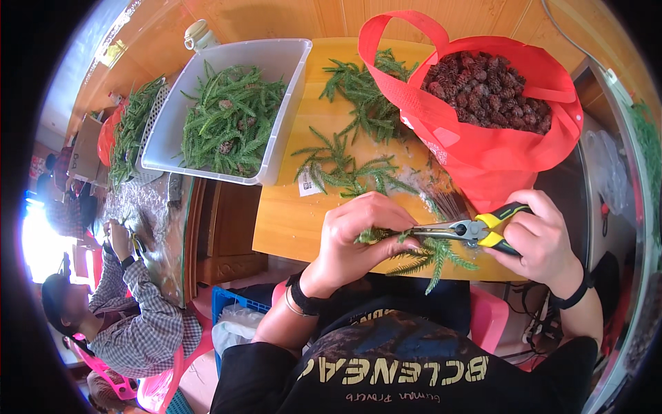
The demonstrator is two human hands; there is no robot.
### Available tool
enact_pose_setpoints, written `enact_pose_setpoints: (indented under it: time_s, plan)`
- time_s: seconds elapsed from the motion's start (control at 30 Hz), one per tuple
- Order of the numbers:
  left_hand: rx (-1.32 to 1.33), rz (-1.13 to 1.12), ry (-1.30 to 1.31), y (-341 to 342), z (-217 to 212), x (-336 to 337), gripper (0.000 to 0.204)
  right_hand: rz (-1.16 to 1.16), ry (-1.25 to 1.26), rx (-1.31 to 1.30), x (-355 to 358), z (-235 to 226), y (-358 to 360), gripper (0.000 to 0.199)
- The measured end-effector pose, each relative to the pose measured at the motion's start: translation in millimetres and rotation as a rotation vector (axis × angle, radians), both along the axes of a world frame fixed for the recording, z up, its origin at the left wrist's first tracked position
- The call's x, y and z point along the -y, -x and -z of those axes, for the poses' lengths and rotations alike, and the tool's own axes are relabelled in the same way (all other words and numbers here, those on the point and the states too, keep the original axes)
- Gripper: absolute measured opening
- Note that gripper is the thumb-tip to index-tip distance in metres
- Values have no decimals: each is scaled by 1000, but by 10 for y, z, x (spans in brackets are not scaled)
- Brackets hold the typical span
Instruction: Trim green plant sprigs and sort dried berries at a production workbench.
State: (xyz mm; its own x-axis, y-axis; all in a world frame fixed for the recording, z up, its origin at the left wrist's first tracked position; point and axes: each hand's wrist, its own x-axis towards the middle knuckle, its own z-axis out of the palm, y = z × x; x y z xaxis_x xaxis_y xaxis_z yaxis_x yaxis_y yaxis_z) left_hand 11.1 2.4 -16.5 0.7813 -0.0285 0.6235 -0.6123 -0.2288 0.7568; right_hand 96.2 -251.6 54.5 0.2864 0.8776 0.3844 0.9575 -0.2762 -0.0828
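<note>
My left hand (358, 238) grips a green conifer twig (431, 254) near its cut end, just above the near edge of a yellow wooden table (289, 221). My right hand (541, 238) holds yellow-and-black pliers (469, 230), whose metal jaws point left and meet the twig at my left fingers. More loose conifer twigs (352, 165) lie on the table beyond my hands. A red fabric bag (496, 152) full of brown cones (486, 90) stands at the right, close to my right hand.
A white plastic bin (283, 131) with green twigs and a few cones sits at the table's far left. Another person in a checked shirt (141, 324) works at a glass-topped table on the left. A blue crate (231, 303) stands by my knees.
</note>
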Motion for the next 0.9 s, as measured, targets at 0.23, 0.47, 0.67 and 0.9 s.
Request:
enact_pose_setpoints:
  time_s: [0.23, 0.47, 0.67, 0.9]
  plan:
    - [-636, 151, 346, 19, 8, 25, 34, 62, 67, -65, 64, 92, 11, 28]
    - [-716, 227, 381, 7, 82, -4, 37, 82, 116, -507, 78, 88, -12, 25]
    - [-751, 294, 530, -23, 18, 79, 37, 203, -261, -858, -79, 162, 82, 47]
    - [-732, 328, 551, -20, 0, 109, 31, 169, -294, -847, -350, 310, 153, 25]
